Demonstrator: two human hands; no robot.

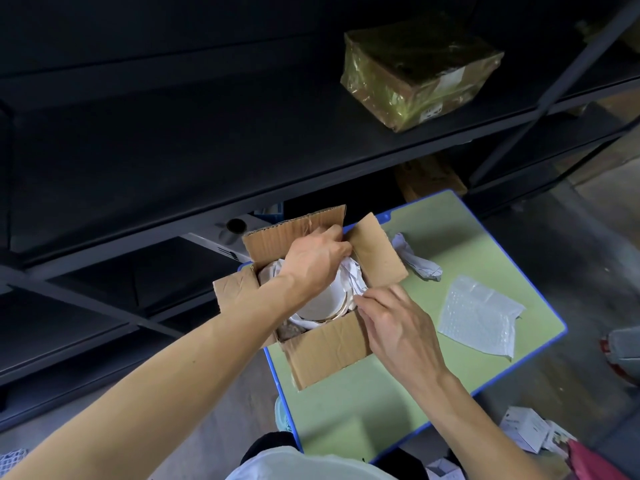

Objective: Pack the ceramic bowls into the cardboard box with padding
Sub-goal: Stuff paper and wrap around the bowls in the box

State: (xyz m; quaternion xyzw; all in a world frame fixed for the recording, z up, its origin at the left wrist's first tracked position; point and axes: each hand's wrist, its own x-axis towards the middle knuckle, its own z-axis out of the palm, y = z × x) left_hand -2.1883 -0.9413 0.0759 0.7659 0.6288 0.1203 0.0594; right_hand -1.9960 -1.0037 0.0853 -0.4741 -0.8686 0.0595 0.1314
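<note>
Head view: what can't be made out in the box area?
Bowl count: head view, the left hand covers the middle of the cardboard box; only one white bowl shows.
Left grip: fingertips lost among the paper at the far flap.
Box floor padding: hidden under the bowl.
Label text on the parcel: too small, blurred.

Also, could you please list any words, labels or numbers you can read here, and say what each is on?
No text here can be read.
Wrapped parcel on the shelf: white labels, too blurred.
Brown box under the shelf: dark marks, unreadable.
Small white boxes on the floor: print too small.
Cardboard box and the paper in it: no print shows.
</note>
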